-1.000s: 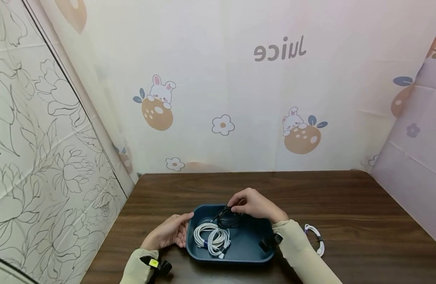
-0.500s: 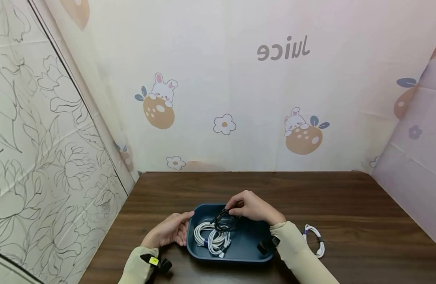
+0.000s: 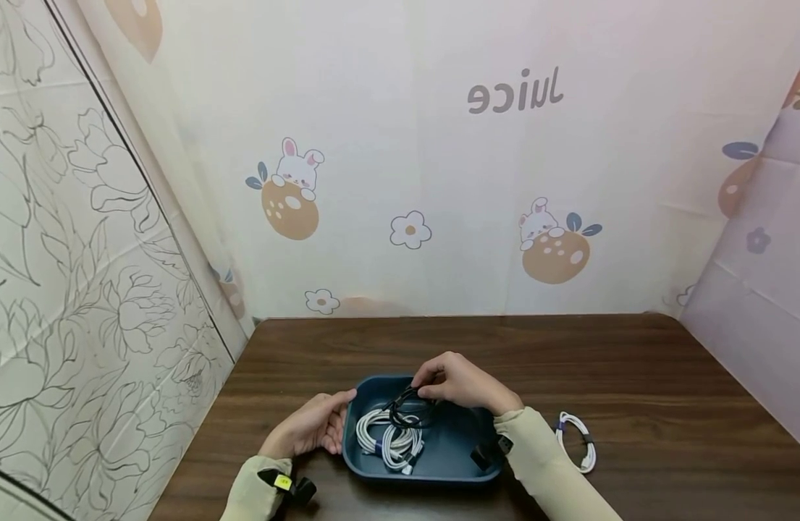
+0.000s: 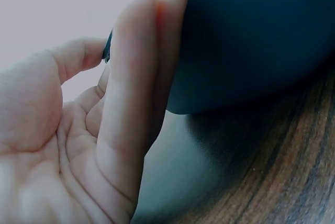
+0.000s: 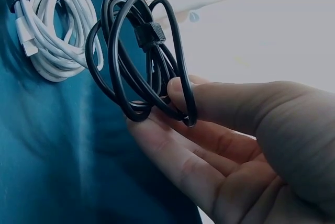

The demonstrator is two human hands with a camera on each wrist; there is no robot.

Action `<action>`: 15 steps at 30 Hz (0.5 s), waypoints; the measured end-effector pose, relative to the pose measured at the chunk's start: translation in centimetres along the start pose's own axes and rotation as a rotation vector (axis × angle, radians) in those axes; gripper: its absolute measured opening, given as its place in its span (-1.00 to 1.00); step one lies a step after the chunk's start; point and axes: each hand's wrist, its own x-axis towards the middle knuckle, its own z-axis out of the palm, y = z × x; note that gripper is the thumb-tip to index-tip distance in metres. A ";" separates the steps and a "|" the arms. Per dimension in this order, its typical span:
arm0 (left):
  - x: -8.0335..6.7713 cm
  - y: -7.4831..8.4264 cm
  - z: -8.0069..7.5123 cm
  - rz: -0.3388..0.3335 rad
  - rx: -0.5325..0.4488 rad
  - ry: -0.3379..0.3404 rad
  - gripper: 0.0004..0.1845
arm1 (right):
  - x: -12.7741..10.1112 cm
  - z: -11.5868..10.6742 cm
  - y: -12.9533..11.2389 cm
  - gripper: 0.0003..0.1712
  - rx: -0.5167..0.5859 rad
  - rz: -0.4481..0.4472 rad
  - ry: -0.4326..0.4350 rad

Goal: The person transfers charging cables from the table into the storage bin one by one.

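My left hand [image 3: 313,423] holds the left end of a dark blue tray [image 3: 455,449], thumb at the rim and fingers against the outer wall. Over the tray's far side, my right hand [image 3: 466,383] pinches a coiled black cable [image 5: 151,36] between thumb and fingers. A black strap binds that coil. Coiled white cables [image 5: 57,54] lie in the tray's left half, with a connector showing, and the black coil overlaps their upper edge in the head view. In the left wrist view, the tray's wall [image 4: 251,41] fills the upper right, and its inside is hidden.
Right of the tray, beyond my right forearm, a smaller white cable coil [image 3: 590,457] with a dark strap lies on the brown wooden table [image 3: 667,391]. A printed cloth backdrop [image 3: 439,159] rises behind the table, with more cloth at both sides.
My right hand has shifted slightly left and down with the black cable, which now overlaps the white cables more. My left hand stays at the tray's end.
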 end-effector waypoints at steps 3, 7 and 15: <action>0.0 0.0 0.0 -0.004 -0.002 0.000 -0.39 | 0.1 0.1 0.0 -0.87 -0.007 -0.004 -0.003; -0.1 0.0 0.1 -0.004 -0.003 -0.001 -0.40 | 0.2 0.4 0.0 -0.87 -0.021 -0.008 -0.007; 0.0 0.0 0.1 -0.003 0.009 0.002 -0.40 | 0.1 1.1 0.0 -0.88 -0.013 -0.003 -0.023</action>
